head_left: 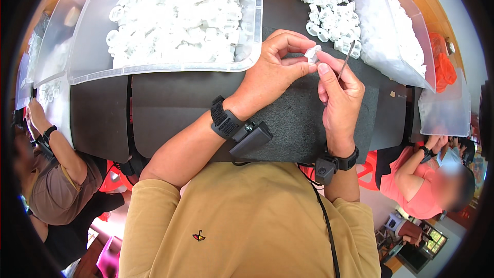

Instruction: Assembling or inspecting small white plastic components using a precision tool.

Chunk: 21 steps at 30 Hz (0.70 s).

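Note:
My left hand [272, 64] pinches a small white plastic part [312, 54] between thumb and fingers. From the right, the fingertips of my right hand [342, 92] come up against the same part. A thin metal tool, perhaps a blade, [347, 59] is held in my right hand and points up past the index finger; its lower end is hidden in the palm. Both hands are above a dark grey mat [303, 123] on the table. Just beyond them lies a loose pile of similar white parts [332, 15].
A large clear bin [170, 71] heaped with white parts stands at the left, close to my left hand. Another clear bin [378, 54] of white pieces is at the right, beside an orange-red plastic bag [443, 62]. One person [67, 185] sits at the left, another [414, 183] at the right.

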### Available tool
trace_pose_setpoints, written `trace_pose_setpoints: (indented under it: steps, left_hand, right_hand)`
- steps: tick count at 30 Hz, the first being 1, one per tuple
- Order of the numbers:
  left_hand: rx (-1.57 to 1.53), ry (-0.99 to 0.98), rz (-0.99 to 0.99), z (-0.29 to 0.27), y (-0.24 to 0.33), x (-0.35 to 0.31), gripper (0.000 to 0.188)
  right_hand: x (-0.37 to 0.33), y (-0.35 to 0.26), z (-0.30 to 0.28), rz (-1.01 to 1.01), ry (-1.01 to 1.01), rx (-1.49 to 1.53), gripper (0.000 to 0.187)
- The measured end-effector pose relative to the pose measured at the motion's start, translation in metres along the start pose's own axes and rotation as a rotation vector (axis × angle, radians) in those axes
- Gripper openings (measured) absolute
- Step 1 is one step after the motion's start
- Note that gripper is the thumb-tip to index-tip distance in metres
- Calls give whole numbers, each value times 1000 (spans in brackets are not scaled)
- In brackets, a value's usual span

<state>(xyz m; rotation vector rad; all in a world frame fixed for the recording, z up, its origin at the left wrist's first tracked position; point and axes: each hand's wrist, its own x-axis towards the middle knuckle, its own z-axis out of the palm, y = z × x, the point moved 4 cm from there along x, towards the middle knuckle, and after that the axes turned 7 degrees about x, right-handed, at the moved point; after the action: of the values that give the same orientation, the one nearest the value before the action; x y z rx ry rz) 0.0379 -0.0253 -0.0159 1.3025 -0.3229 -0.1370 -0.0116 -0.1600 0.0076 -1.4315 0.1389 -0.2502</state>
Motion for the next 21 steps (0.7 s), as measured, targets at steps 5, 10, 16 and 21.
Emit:
trace_pose_setpoints:
  steps: [5, 10, 16, 21]
  left_hand:
    - [15, -4, 11, 0, 1, 0, 29]
    - [58, -13, 34, -1, 2, -1, 28]
    - [69, -13, 33, 0, 0, -1, 28]
    - [78, -50, 29, 1, 4, -1, 28]
  right_hand:
    - [1, -1, -1, -5, 1, -28, 18]
    - [-1, -11, 3, -195, -10, -276, 17]
    - [-2, -14, 4, -271, 17, -380, 16]
    - [-1, -19, 3, -333, -55, -466, 16]
